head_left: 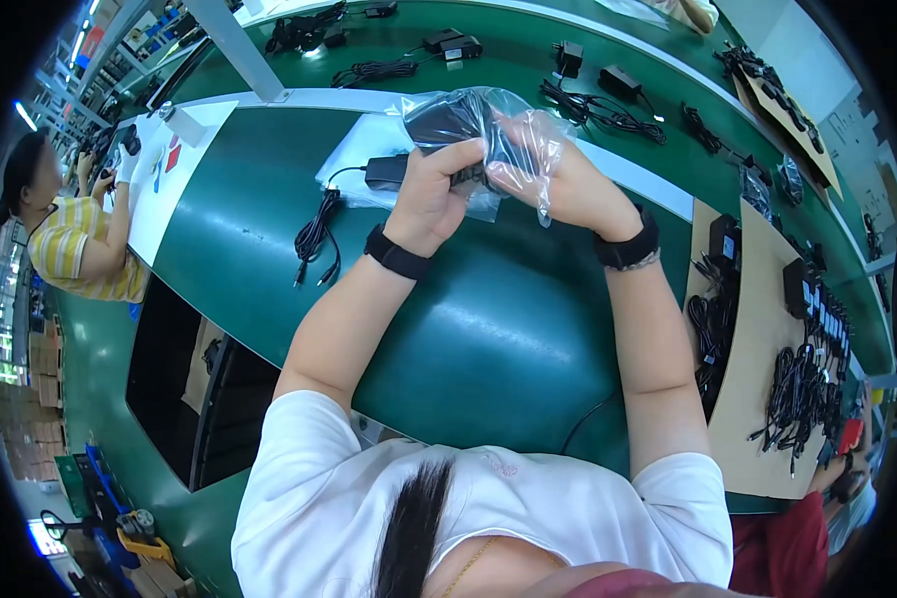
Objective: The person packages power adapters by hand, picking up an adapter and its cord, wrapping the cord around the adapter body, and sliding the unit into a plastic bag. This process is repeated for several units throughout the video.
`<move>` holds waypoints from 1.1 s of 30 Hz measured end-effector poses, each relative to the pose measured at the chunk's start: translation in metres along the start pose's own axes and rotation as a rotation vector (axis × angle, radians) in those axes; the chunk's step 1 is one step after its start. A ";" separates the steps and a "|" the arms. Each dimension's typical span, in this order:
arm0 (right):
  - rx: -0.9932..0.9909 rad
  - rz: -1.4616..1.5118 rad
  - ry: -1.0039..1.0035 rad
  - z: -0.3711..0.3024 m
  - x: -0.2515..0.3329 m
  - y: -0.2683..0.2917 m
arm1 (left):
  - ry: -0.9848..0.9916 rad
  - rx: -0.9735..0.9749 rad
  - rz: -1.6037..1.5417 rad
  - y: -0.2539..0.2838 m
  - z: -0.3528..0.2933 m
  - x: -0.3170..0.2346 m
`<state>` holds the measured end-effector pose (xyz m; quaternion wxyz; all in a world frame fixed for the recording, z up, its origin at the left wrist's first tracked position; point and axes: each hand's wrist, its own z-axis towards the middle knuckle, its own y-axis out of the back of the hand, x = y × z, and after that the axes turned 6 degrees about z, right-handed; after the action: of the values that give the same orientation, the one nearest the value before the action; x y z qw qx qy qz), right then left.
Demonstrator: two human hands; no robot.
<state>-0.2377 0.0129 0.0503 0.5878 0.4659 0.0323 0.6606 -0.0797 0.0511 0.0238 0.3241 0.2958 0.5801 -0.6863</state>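
Observation:
Over the far side of the green table, I hold up a clear plastic bag [441,103] with something dark in or behind it. My left hand [435,194] is closed on the bag's near side, thumb pointing right. My right hand [560,182] grips its right end, and film covers some of those fingers. A black coiled cable [471,175] shows between the hands; I cannot tell whether it lies inside the bag. Just left of my left hand, a black power adapter [385,172] rests on a pile of clear bags [345,149], its bundled cord [314,237] hanging onto the table.
Cardboard sheets [757,399] at right carry several black adapters and bundled cords [802,394]. More adapters [620,82] lie on a green surface beyond the pale ledge [339,98]. A metal post [231,45] rises at far left. A person in yellow stripes [85,244] works at left.

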 end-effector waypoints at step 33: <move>-0.791 0.301 -0.266 -0.002 -0.001 -0.009 | -0.240 -0.167 0.455 -0.014 0.003 -0.009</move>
<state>-0.2324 0.0160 0.0433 0.6173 0.2854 -0.3671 0.6346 -0.0851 0.0510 0.0399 0.5595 0.3075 0.5107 -0.5758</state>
